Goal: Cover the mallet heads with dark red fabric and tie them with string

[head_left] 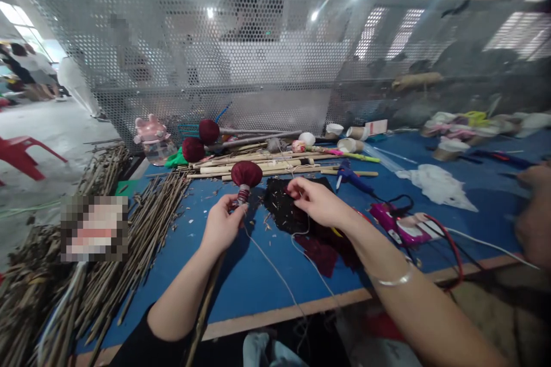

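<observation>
My left hand (222, 222) is closed around the neck of a stick (206, 304) topped with a dark red cloth-covered ball (247, 174). Just below the ball, string binding (243, 194) wraps the neck. From there a thin white string (273, 272) trails down past the table edge. To the right, my right hand (316, 200) is raised with curled fingers pinched together, apart from the ball. A length of string also emerges beneath this hand, though the exact grip is partly hidden. Below it lie a black cloth (279, 203) and dark red cloth pieces (322, 255).
Thin dry sticks (146, 235) lie heaped at left. Two more dark red balls (193, 150) rest behind, near a pink pig-shaped jar (152, 137). At right are a blue glue gun (350, 175), a purple device (398, 226) with cables, and another person's blurred hand (536, 206).
</observation>
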A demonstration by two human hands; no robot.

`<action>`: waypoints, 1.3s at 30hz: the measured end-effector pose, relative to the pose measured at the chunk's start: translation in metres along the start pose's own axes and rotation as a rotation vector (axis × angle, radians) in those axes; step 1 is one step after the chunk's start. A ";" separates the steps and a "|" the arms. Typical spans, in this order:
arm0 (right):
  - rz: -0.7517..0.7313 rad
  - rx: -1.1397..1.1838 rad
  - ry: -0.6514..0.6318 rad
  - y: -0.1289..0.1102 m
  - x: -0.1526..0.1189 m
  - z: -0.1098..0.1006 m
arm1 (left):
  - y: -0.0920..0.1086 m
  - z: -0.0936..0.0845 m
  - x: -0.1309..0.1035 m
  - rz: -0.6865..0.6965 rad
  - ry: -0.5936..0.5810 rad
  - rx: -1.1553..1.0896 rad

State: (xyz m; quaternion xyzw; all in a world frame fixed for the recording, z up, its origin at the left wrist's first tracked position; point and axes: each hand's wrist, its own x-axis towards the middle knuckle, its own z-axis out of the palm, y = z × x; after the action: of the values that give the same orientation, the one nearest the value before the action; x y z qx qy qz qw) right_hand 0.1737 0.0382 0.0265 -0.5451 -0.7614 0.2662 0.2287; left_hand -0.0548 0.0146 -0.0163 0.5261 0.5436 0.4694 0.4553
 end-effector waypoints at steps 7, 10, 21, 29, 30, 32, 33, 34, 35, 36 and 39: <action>0.060 -0.633 -0.106 0.017 -0.045 0.014 | -0.001 -0.001 0.000 0.004 -0.008 -0.020; 0.028 -0.660 -0.113 0.010 -0.041 0.022 | -0.006 -0.004 0.001 0.032 -0.009 -0.020; 0.395 -0.688 0.141 0.022 -0.038 0.027 | -0.007 -0.007 0.005 0.055 0.019 -0.020; 0.332 -0.661 0.099 0.016 -0.024 0.026 | -0.005 -0.008 0.005 0.051 0.020 -0.030; 0.318 -0.647 0.107 0.012 -0.024 0.026 | -0.005 -0.008 0.005 0.053 0.018 -0.027; 0.284 -0.600 0.121 0.003 -0.026 0.028 | -0.005 -0.008 0.005 0.061 0.016 -0.021; 0.278 -0.578 0.134 -0.001 -0.027 0.029 | -0.005 -0.008 0.005 0.064 0.016 -0.020; 0.279 -0.563 0.146 -0.005 -0.028 0.031 | -0.005 -0.008 0.005 0.067 0.015 -0.023; 0.286 -0.557 0.153 -0.008 -0.030 0.032 | -0.005 -0.008 0.004 0.068 0.015 -0.031; 0.296 -0.559 0.155 -0.009 -0.032 0.032 | -0.004 -0.008 0.004 0.067 0.017 -0.043; 0.312 -0.589 0.170 -0.001 -0.038 0.027 | -0.001 -0.008 0.003 0.043 0.030 -0.066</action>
State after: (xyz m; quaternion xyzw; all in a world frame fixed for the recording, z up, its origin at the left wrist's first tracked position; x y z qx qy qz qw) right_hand 0.1676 -0.0026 0.0044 -0.7179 -0.6911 0.0202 0.0808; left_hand -0.0629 0.0176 -0.0163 0.5153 0.5232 0.5045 0.4541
